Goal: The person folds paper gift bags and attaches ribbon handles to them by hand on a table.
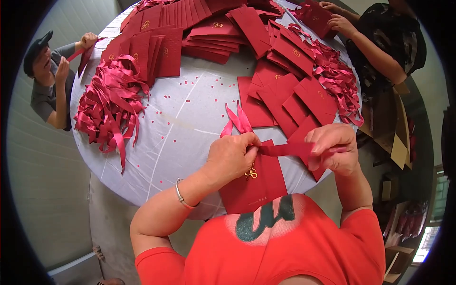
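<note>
My left hand (232, 156) is closed at the top edge of a dark red paper bag (256, 190) with a gold logo, pinching a ribbon there. Pink ribbon ends (239, 119) stick out beyond its knuckles. To the right, my right hand (336, 148) is closed on the other part of the red ribbon (285, 150), which stretches between both hands. The bag lies flat at the table's near edge, partly under my left hand. What exactly the left fingertips grip is hidden.
A heap of pink ribbons (111, 102) lies left on the round white-covered table (178, 137), another ribbon heap (338, 78) right. Stacked red bags (213, 35) line the far side; more bags (285, 99) lie right. Two people sit across. Cardboard boxes (392, 128) stand right.
</note>
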Available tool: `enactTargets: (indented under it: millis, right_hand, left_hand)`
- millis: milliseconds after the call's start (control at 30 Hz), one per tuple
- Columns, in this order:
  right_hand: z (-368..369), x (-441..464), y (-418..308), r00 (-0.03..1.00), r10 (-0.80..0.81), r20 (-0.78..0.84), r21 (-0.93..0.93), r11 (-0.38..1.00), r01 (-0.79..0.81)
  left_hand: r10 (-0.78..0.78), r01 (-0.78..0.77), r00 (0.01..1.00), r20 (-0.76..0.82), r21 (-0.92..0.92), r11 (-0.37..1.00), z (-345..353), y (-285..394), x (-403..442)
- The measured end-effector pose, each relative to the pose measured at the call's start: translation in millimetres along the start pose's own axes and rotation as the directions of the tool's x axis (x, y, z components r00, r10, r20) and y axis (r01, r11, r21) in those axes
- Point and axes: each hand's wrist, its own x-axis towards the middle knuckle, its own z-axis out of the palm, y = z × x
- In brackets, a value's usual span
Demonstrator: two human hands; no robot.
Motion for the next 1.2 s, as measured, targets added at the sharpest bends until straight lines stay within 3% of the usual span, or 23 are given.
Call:
enactTargets:
  millis: [33,67,133,167,233,267,300,367,433,500,567,667,733,767,867,900,967,1200]
  right_hand:
    - [1,3,0,0.994,-0.104,0.03,-0.166,0.98,0.107]
    - [11,5,-3,0.991,-0.115,-0.075,-0.252,0.963,0.093]
    - [19,15,-4,0.971,-0.229,-0.063,-0.558,0.815,0.155]
    - [28,18,-3,0.969,-0.198,-0.148,-0.514,0.852,0.096]
    - [31,21,-3,0.985,0.018,-0.172,-0.456,0.885,-0.095]
    - [26,22,8,0.998,-0.025,-0.063,-0.563,0.826,-0.015]
    - [27,22,12,0.998,-0.024,-0.061,-0.563,0.826,-0.014]
    - [32,22,22,0.961,0.212,-0.178,-0.463,0.844,-0.272]
    - [28,23,40,0.966,0.187,-0.179,-0.491,0.834,-0.252]
    - [28,25,51,0.936,0.295,-0.192,-0.49,0.798,-0.352]
    - [26,24,60,0.962,0.24,-0.13,-0.544,0.794,-0.272]
    - [26,25,66,0.956,0.245,-0.158,-0.502,0.814,-0.292]
    - [22,26,69,0.988,0.104,-0.113,-0.651,0.744,-0.153]
    - [21,26,68,0.988,0.105,-0.112,-0.65,0.745,-0.153]
    - [20,27,65,0.965,0.216,-0.146,-0.6,0.757,-0.26]
    - [20,27,66,0.953,0.249,-0.174,-0.582,0.755,-0.303]
    - [20,26,68,0.94,0.283,-0.193,-0.561,0.753,-0.342]
    - [21,23,76,0.931,0.28,-0.232,-0.515,0.777,-0.362]
  left_hand:
    - [0.026,-0.027,1.0,0.009,0.012,1.0,0,-1,0]
    - [0.025,-0.025,1.0,0.007,0.012,1.0,1,-2,-1]
    - [0.006,-0.012,0.998,-0.068,-0.089,0.996,2,-2,-2]
    - [0.006,-0.012,0.998,-0.067,-0.09,0.996,2,-4,-2]
    - [0.04,-0.052,0.997,-0.073,-0.168,0.984,1,-8,-1]
    - [0.04,-0.052,0.997,-0.073,-0.167,0.985,0,-8,-1]
    - [0.073,-0.089,0.994,-0.084,-0.208,0.974,0,-7,0]
    - [0.103,-0.125,0.99,-0.101,-0.248,0.961,-4,-5,0]
    - [0.157,-0.158,0.987,-0.027,-0.071,0.985,-15,-4,1]
    - [0.168,-0.169,0.986,-0.019,-0.059,0.984,-22,-3,2]
    - [0.178,-0.178,0.984,-0.008,-0.049,0.983,-29,-3,2]
    - [0.116,-0.111,0.99,0.084,-0.056,0.992,-46,-1,3]
    - [0.099,-0.066,0.958,0.268,-0.128,0.99,-62,0,5]
    - [0.097,-0.064,0.958,0.268,-0.128,0.99,-67,-4,6]
    - [0.021,0.172,0.874,0.486,-0.349,0.921,-82,-12,7]
    - [0.015,0.177,0.875,0.484,-0.349,0.92,-87,-12,8]
    - [-0.037,0.386,0.769,0.638,-0.418,0.823,-94,-14,9]
    - [-0.044,0.437,0.711,0.702,-0.391,0.81,-90,-20,6]
